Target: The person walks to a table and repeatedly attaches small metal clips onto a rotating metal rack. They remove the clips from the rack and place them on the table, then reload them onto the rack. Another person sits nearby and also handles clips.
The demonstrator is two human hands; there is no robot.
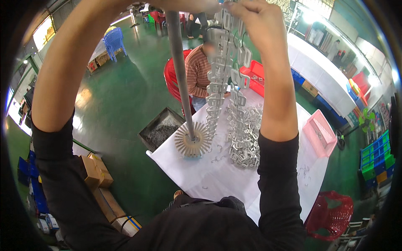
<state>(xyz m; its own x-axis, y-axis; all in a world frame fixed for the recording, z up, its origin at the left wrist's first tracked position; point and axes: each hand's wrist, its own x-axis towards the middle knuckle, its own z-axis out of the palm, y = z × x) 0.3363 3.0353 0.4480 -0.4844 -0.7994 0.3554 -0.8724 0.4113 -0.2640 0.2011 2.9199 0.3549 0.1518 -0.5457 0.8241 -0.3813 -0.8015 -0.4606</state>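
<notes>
Both my arms are raised. My left hand (188, 5) reaches across the top edge by the grey pole (176, 54); its fingers are partly cut off and blurred. My right hand (256, 16) is closed at the top of a hanging strand of silver buckle-shaped metal pieces (220, 67), its fingertips near my left ones. Another strand of such pieces (239, 79) hangs beside it, to the right. The pole rises from a round slotted disc (192, 140) on the white-covered table (217, 180). Right of the disc lies a heap of loose metal pieces (245, 146).
A person in a striped top (197, 71) sits across the table on a red chair (171, 79). A red bin (254, 75) and a pink bin (319, 134) are on the table. A dark tray (161, 127) stands to its left. Another red chair (331, 215) is at lower right.
</notes>
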